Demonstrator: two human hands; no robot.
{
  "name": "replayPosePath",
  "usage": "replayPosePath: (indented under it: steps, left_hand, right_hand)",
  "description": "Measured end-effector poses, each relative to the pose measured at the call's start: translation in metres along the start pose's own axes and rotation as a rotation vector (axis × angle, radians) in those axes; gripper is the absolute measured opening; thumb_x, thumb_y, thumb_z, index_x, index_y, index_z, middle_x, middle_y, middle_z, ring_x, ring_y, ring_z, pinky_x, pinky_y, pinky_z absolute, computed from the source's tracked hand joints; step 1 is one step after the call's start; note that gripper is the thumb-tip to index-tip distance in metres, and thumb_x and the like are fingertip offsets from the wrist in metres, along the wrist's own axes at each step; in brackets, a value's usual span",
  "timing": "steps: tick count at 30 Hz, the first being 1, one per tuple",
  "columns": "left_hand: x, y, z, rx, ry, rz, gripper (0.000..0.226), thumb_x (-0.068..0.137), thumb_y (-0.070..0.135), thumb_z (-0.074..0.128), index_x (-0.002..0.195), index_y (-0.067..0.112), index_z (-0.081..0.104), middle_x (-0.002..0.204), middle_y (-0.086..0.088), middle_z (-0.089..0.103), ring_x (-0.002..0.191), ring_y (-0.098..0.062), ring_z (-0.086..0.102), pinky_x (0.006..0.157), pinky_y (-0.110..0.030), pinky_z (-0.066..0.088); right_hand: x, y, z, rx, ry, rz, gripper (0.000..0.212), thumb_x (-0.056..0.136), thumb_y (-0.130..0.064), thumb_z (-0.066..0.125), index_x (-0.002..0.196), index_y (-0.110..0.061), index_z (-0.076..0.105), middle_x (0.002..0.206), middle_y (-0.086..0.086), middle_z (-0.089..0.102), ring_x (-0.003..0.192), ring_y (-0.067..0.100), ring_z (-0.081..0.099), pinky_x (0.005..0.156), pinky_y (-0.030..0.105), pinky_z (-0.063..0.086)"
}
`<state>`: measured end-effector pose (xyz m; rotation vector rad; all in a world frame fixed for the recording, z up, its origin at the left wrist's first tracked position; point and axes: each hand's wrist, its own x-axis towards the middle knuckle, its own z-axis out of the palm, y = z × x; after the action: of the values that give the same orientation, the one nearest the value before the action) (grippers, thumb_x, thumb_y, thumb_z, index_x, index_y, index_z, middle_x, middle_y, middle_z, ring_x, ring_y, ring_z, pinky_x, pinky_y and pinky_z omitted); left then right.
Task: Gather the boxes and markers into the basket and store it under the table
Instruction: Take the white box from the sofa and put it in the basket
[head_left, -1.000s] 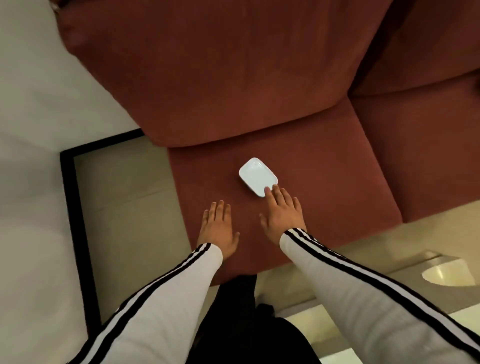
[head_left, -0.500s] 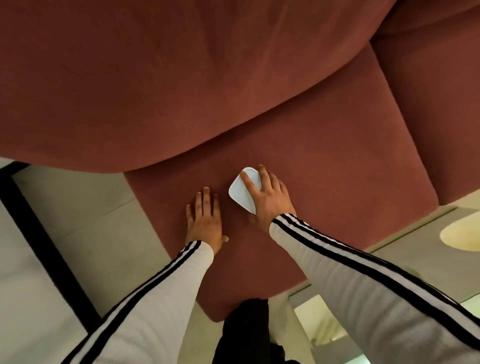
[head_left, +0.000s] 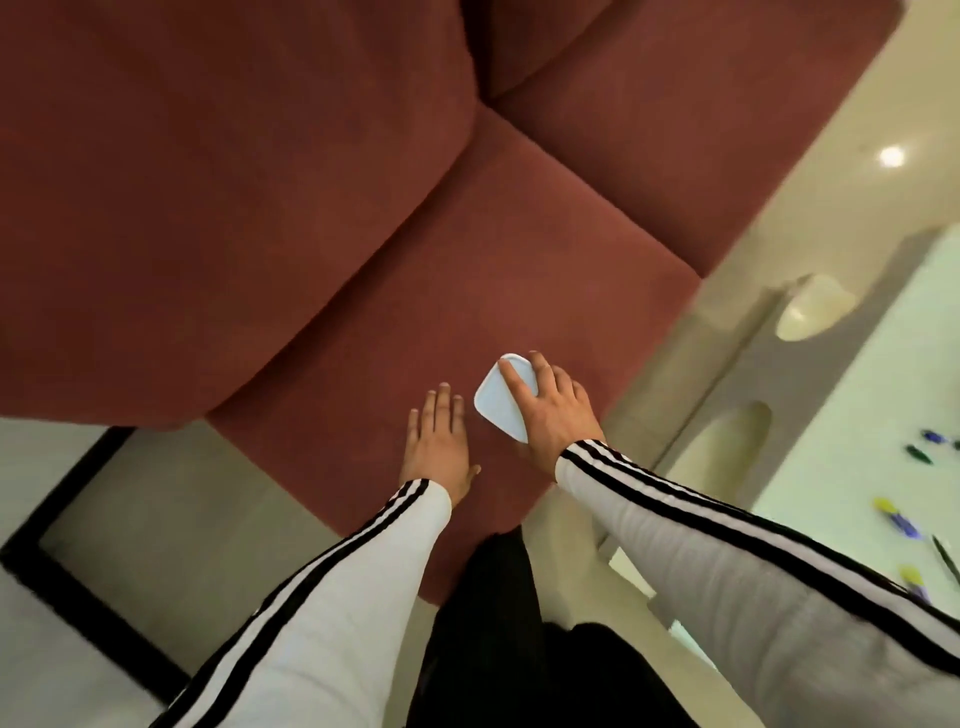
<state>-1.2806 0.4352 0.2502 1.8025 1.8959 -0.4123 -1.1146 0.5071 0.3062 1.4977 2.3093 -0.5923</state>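
A small white box (head_left: 496, 402) with rounded corners is over the red sofa seat (head_left: 467, 291), and my right hand (head_left: 550, 410) is closed around it from the right, fingers over its top. My left hand (head_left: 439, 441) lies flat on the seat just left of the box, fingers apart, holding nothing. Several markers lie on the glass table at the far right, among them a blue one (head_left: 935, 436), a green one (head_left: 917, 453) and a yellow-capped one (head_left: 896, 517). No basket is in view.
The glass table top (head_left: 841, 467) stands close to the sofa's front right, with its pale legs showing beneath. A beige floor with a black border strip (head_left: 67, 571) lies to the left. My dark trousers (head_left: 493, 649) fill the bottom centre.
My right hand reached the white box, closed on it and drew it toward the seat's front edge. The view swung right, bringing the table and markers in. The left hand stays flat on the seat.
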Motion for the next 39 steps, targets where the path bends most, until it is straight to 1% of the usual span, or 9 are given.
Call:
replayPosePath:
  steps: [5,11,17,22,27,30,32,34,39]
  left_hand:
    - [-0.062,0.11,-0.003,0.128,0.031,0.291,0.101,0.085,0.053,0.062,0.153,0.009,0.001,0.162,-0.013,-0.006,0.149,-0.028,-0.008,0.12,-0.046,0.002]
    - [-0.18,0.259,0.052,0.289,-0.004,0.621,0.094,0.089,0.05,0.057,0.153,0.01,0.001,0.162,-0.011,-0.007,0.149,-0.026,-0.008,0.12,-0.044,-0.001]
    - [-0.306,0.402,0.127,0.457,-0.109,1.011,0.088,0.092,0.048,0.049,0.153,0.008,0.0,0.162,-0.012,-0.01,0.149,-0.027,-0.011,0.121,-0.045,-0.002]
    - [-0.374,0.489,0.17,0.558,-0.135,1.242,0.08,0.095,0.046,0.043,0.153,0.009,0.001,0.163,-0.011,-0.006,0.149,-0.026,-0.009,0.121,-0.045,0.0]
    - [-0.4,0.556,0.204,0.616,-0.161,1.294,0.077,0.095,0.04,0.041,0.153,0.009,0.0,0.163,-0.012,-0.005,0.149,-0.027,-0.008,0.121,-0.044,-0.001]
    - [-0.404,0.593,0.226,0.605,-0.179,1.268,0.077,0.096,0.046,0.039,0.153,0.009,0.003,0.163,-0.011,-0.003,0.149,-0.027,-0.006,0.121,-0.045,0.0]
    - [-0.4,0.625,0.241,0.595,-0.195,1.231,0.075,0.097,0.048,0.036,0.153,0.009,0.003,0.162,-0.008,-0.004,0.149,-0.027,-0.006,0.121,-0.045,0.001]
    - [-0.393,0.658,0.254,0.599,-0.191,1.2,0.075,0.097,0.043,0.036,0.153,0.009,0.0,0.163,-0.011,-0.006,0.149,-0.027,-0.008,0.121,-0.045,0.0]
    - [-0.373,0.758,0.277,0.562,-0.193,1.099,0.074,0.098,0.039,0.035,0.153,0.008,-0.003,0.163,-0.01,-0.008,0.149,-0.027,-0.01,0.121,-0.044,-0.001]
  right_hand:
    - [-0.154,0.073,0.022,0.134,0.125,0.317,0.118,0.07,-0.04,0.079,0.152,-0.033,-0.005,0.159,0.014,0.006,0.135,0.038,0.028,0.108,0.047,0.032]
    - [-0.384,0.129,0.106,0.347,0.255,0.739,0.115,0.067,-0.042,0.08,0.15,-0.032,0.001,0.158,0.013,0.013,0.135,0.036,0.033,0.106,0.045,0.037]
    - [-0.581,0.152,0.182,0.524,0.38,1.115,0.114,0.07,-0.043,0.078,0.152,-0.034,0.0,0.162,0.01,0.01,0.14,0.034,0.028,0.109,0.047,0.034]
    - [-0.69,0.158,0.227,0.629,0.432,1.319,0.117,0.068,-0.048,0.079,0.153,-0.033,0.0,0.161,0.009,0.01,0.139,0.035,0.029,0.107,0.048,0.036]
    - [-0.745,0.192,0.259,0.663,0.409,1.379,0.122,0.065,-0.053,0.081,0.153,-0.032,-0.001,0.161,0.01,0.011,0.138,0.034,0.03,0.106,0.047,0.037]
    - [-0.765,0.23,0.275,0.668,0.397,1.369,0.12,0.066,-0.055,0.079,0.152,-0.032,-0.001,0.16,0.009,0.011,0.137,0.034,0.031,0.105,0.047,0.037]
    - [-0.777,0.268,0.286,0.677,0.379,1.347,0.119,0.066,-0.051,0.079,0.151,-0.033,-0.002,0.16,0.009,0.011,0.137,0.034,0.03,0.105,0.047,0.037]
    - [-0.789,0.309,0.294,0.681,0.355,1.318,0.119,0.065,-0.05,0.078,0.151,-0.033,-0.002,0.16,0.009,0.01,0.137,0.034,0.031,0.104,0.047,0.037]
    - [-0.824,0.427,0.305,0.675,0.248,1.221,0.119,0.066,-0.057,0.076,0.151,-0.032,-0.003,0.16,0.008,0.01,0.138,0.034,0.03,0.105,0.047,0.038]
